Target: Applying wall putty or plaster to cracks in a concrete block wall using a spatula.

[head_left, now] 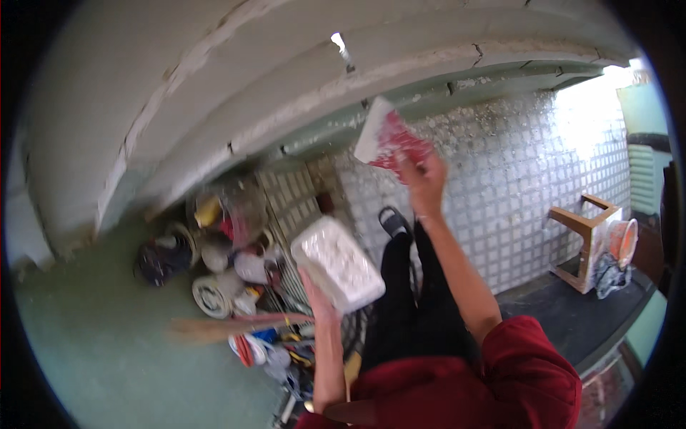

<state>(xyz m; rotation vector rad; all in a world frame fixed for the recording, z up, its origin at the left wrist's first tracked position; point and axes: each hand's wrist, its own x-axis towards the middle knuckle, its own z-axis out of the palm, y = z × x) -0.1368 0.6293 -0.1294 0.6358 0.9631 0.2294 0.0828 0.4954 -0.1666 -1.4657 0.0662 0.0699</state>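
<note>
My right hand (423,179) grips a red plastic spreader (399,139) smeared with white material, raised near the cracked, ridged wall edge (257,121). My left hand (319,300) is closed on a white rectangular tray (314,239) of white paste, held out at waist height left of my legs. Beneath the tray, part of the floor and the items on it are hidden.
Pots and bags (164,254), a broom (200,329) and assorted tools (271,354) crowd the lower left. A wooden stool (579,257) with an orange bucket (623,239) stands on the right by a dark ledge (529,304). My feet stand on a patterned tiled floor (486,214).
</note>
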